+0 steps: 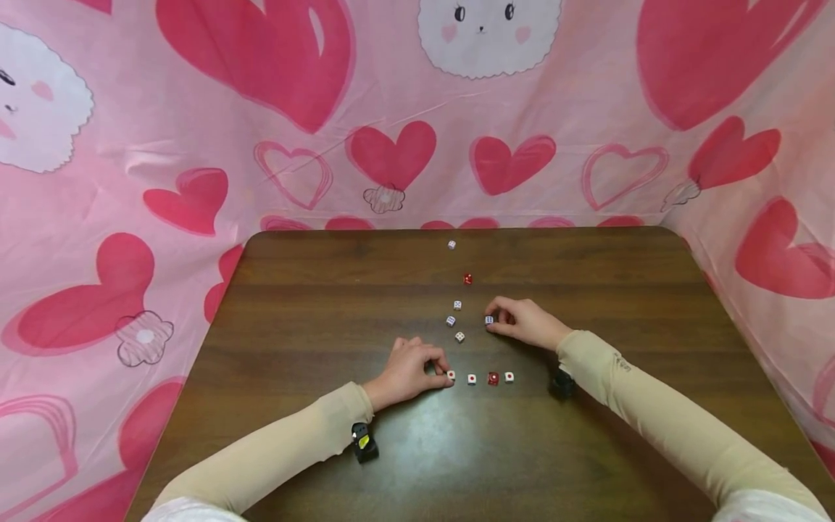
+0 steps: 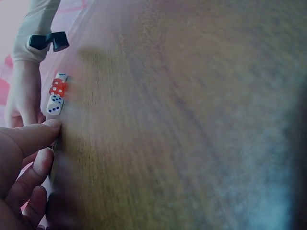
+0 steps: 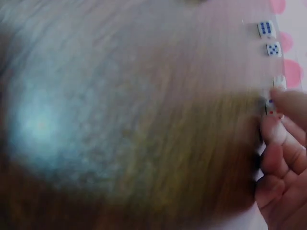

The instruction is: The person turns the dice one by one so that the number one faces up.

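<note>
In the head view my left hand pinches a white die showing one red pip, at the left end of a short row. Beside it in that row lie a white die, a red translucent die and another white die, each with one pip up. Farther back, my right hand holds a white die with blue pips between thumb and fingertips. The right wrist view shows this die partly hidden by the thumb and fingers.
Left of the right hand lie three loose white dice. Behind them sit a red die and a white die near the far edge of the wooden table. A pink heart-patterned cloth hangs around the table.
</note>
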A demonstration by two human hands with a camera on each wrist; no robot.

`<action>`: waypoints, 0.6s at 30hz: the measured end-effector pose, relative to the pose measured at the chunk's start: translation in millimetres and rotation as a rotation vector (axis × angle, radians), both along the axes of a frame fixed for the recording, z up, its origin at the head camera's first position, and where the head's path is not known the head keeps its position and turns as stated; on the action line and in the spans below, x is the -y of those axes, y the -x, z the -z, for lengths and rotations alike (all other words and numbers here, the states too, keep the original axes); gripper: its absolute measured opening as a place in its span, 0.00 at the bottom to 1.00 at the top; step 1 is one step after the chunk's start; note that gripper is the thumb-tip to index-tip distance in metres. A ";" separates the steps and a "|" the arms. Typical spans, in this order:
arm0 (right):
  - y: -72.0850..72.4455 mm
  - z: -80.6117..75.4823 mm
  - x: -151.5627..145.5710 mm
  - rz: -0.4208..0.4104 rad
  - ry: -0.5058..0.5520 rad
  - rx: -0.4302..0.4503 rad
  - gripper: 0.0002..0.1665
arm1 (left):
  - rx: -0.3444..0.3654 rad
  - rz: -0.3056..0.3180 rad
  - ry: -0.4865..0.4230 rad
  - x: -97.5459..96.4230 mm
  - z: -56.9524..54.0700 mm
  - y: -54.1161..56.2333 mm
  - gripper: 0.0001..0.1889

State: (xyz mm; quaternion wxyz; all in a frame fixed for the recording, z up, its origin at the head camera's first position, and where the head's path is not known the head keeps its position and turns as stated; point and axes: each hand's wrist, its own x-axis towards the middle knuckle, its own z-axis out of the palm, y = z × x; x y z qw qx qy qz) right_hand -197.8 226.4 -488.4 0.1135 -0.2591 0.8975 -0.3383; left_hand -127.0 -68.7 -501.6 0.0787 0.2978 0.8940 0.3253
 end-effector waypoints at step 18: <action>-1.3 7.1 -0.2 0.090 0.017 0.047 0.07 | 0.008 -0.006 -0.025 -0.6 -1.5 -1.1 0.09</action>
